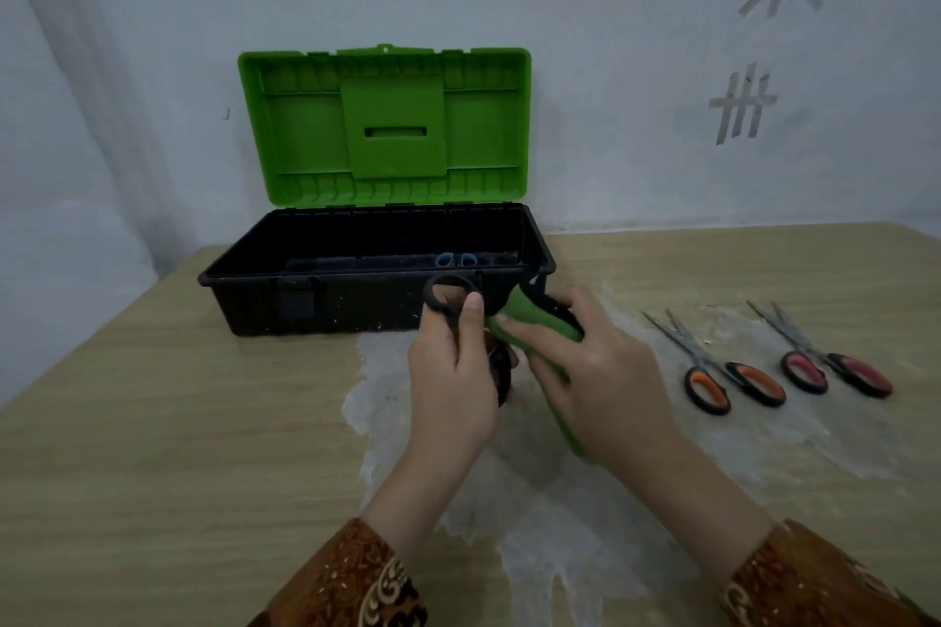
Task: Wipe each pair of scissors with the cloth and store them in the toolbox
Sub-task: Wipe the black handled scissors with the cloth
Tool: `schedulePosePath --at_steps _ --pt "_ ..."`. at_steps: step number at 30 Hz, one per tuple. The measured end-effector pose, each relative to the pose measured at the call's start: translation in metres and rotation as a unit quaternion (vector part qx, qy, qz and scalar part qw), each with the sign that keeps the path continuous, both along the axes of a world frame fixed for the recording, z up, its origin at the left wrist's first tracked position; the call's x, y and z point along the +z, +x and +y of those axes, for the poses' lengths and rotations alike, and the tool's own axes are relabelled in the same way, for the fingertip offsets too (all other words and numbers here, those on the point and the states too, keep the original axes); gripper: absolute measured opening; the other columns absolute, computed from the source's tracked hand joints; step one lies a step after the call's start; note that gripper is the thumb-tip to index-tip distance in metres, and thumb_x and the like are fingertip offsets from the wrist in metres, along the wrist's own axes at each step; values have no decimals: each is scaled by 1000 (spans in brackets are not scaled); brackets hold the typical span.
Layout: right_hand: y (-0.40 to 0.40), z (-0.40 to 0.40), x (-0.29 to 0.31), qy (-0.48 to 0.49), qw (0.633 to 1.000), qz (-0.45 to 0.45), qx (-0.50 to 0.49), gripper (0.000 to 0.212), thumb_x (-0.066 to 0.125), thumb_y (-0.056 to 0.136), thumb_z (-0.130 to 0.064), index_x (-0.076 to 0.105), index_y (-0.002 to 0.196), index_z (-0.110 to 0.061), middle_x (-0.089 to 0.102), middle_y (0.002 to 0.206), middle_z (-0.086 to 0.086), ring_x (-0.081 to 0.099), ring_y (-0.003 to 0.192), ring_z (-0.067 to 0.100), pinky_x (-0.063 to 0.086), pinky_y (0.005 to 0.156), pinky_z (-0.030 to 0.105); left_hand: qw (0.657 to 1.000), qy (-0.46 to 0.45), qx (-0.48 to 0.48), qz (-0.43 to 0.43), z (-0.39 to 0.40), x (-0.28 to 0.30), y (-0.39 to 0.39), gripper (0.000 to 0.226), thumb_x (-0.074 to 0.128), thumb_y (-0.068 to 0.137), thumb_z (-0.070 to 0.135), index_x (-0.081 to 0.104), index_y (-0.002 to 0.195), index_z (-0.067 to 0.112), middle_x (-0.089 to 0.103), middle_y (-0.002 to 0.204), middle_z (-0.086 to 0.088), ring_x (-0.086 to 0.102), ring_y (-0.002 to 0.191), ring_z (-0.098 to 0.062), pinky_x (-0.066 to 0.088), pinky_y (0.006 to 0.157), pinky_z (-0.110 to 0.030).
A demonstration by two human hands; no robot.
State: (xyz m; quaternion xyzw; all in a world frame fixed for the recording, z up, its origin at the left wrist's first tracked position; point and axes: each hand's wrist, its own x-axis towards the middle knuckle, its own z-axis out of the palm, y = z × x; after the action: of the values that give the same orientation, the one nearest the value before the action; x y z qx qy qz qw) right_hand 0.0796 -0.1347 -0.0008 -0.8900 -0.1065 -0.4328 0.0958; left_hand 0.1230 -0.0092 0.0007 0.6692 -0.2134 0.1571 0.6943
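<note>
My left hand (453,372) grips a pair of black-handled scissors (448,298) by the handles, one loop sticking up above my fingers. My right hand (585,367) holds a green cloth (529,316) wrapped around the blades, which are mostly hidden. Both hands hover just in front of the open toolbox (254,285), black with a green lid (387,127) standing upright. Blue-handled scissors (455,260) lie inside it. Orange-handled scissors (733,379) and red-handled scissors (835,369) lie on the table to the right.
The wooden table (153,423) has a whitish worn patch (397,397) under my hands. A pale wall with grey tape marks (743,107) stands behind the toolbox. The table's left edge runs diagonally past the toolbox.
</note>
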Motion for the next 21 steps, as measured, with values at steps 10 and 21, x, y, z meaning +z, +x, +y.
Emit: schedulePosePath --at_steps 10,21 --pt "2 -12 -3 22 1000 19 -2 29 60 89 -15 69 115 -25 57 103 10 58 64 25 51 49 32 1000 25 -2 -4 -5 -1 -9 17 41 102 23 50 88 25 62 67 -17 61 62 -34 49 58 -47" --pt "2 -17 -1 63 997 11 -53 34 66 83 -5 71 112 -22 57 101 13 55 58 25 48 44 32 999 21 -37 -3 -6 0 -13 17 41 102 24 51 89 23 59 67 -25 58 61 -42 48 53 -54"
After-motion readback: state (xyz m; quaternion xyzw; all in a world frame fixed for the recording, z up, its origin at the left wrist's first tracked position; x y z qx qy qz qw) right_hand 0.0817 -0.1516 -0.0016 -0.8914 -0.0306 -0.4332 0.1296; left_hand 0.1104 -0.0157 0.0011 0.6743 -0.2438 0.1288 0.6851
